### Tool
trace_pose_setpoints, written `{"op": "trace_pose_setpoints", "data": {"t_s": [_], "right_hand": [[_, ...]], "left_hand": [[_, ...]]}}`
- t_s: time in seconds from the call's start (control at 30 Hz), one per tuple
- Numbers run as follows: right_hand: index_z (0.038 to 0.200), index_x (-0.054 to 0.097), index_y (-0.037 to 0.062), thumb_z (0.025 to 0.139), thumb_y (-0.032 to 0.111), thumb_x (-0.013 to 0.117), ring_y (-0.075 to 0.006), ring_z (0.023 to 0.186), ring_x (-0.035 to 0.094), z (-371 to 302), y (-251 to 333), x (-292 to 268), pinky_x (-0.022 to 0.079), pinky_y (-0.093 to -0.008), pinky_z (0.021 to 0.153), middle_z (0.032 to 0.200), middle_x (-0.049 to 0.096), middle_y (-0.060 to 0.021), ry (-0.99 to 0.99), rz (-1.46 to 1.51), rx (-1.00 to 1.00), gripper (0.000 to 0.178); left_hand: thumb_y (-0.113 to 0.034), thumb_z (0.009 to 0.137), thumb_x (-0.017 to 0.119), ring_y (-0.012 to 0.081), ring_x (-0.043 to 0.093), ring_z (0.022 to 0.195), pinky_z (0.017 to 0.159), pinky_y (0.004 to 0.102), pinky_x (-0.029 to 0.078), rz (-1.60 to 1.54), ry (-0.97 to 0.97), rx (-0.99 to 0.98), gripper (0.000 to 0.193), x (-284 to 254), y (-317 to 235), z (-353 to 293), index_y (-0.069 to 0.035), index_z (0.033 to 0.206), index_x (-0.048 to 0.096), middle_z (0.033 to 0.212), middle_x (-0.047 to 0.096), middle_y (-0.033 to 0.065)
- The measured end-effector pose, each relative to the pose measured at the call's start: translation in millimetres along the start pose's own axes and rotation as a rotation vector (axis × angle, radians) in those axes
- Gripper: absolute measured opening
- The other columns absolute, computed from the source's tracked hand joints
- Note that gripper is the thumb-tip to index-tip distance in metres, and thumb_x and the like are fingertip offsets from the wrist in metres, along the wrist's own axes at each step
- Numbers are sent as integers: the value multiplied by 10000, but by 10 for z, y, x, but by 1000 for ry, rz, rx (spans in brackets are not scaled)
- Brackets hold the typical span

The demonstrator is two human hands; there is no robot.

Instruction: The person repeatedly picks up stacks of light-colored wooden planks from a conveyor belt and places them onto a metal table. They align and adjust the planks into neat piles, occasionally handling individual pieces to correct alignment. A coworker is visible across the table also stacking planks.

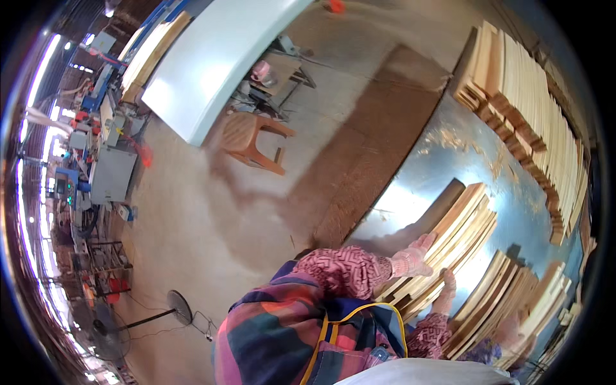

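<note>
Sleeves (346, 269) of patterned pink cloth covered both forearms, which came in from the lower edge and reached out to the right, toward a bundle of curved wooden strips (467, 221). The strips lay side by side on a shiny, bluish table (393, 210), their far ends pointing up and to the right. The left arm crossed nearly level in front of the plaid-clad body, and the left hand (412, 258) lay at the bundle's left side with its fingers angled up and over the edge. The right arm was mostly hidden lower down; the right hand (444, 296) rose steeply along the opposite side, fingertips up against the strips. The hands thus stood apart, with part of the bundle between them. Both seemed to touch it, but how firmly either was closed I could not tell. A second group of strips (491, 301) lay just beside the right hand, and a long stack of pale pieces (527, 102) stood farther along the table.
</note>
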State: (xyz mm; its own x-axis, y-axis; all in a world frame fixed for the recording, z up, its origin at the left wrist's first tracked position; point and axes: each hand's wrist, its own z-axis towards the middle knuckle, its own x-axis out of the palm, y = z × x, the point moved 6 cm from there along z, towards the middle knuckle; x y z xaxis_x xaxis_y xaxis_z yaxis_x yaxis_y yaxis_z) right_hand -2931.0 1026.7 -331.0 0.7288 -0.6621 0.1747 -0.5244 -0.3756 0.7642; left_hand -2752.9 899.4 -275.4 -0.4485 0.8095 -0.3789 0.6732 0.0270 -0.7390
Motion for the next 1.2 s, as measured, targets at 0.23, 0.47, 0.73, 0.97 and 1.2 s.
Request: {"op": "trace_pose_setpoints", "data": {"t_s": [0.23, 0.47, 0.73, 0.97, 1.2], "right_hand": [[1116, 636, 52, 858, 357, 771, -267, 932, 645, -424, -70, 2426, 561, -421, 868, 1054, 663, -88, 364, 132, -83, 421], [1210, 602, -40, 851, 308, 752, -300, 1026, 659, -1283, -14, 5924, 552, -430, 931, 1143, 673, -160, 710, -101, -331, 522], [1319, 519, -75, 891, 219, 678, -333, 1045, 667, -2560, -783, 9161, 575, -457, 921, 1186, 654, -201, 1065, -59, 53, 543], [1252, 615, -18, 882, 225, 701, -251, 935, 698, -2656, -1481, 10928, 606, -368, 836, 1133, 680, -146, 916, -183, -23, 451], [1197, 646, -21, 936, 218, 631, -212, 953, 694, -2888, -1686, 12560, 584, -331, 868, 1099, 697, -123, 868, -42, -14, 354]], "left_hand": [[-407, 745, 766, 440, 196, 1480, 1196, 430, 260, -1, -210, 40, 1212, -2076, 591, -1485, -150, 1604, -50, 1628, 72, 269], [-455, 750, 768, 403, 172, 1499, 1218, 377, 193, -53, -610, 267, 1194, -4580, 1899, -3426, -55, 1598, 29, 1623, 106, 272], [-495, 850, 698, 318, 495, 1333, 1111, 353, 390, -224, -815, -61, 1062, -6582, 3820, -4821, -135, 1610, 50, 1493, 462, 192], [-599, 850, 662, 272, 643, 1115, 973, 356, 469, -264, -778, -215, 1080, -7885, 5068, -5453, -117, 1609, 64, 1236, 665, 161], [-609, 864, 616, 337, 624, 1171, 969, 424, 492, -88, -717, -222, 1026, -9562, 5740, -5720, -123, 1603, 96, 1331, 606, 200]]}}
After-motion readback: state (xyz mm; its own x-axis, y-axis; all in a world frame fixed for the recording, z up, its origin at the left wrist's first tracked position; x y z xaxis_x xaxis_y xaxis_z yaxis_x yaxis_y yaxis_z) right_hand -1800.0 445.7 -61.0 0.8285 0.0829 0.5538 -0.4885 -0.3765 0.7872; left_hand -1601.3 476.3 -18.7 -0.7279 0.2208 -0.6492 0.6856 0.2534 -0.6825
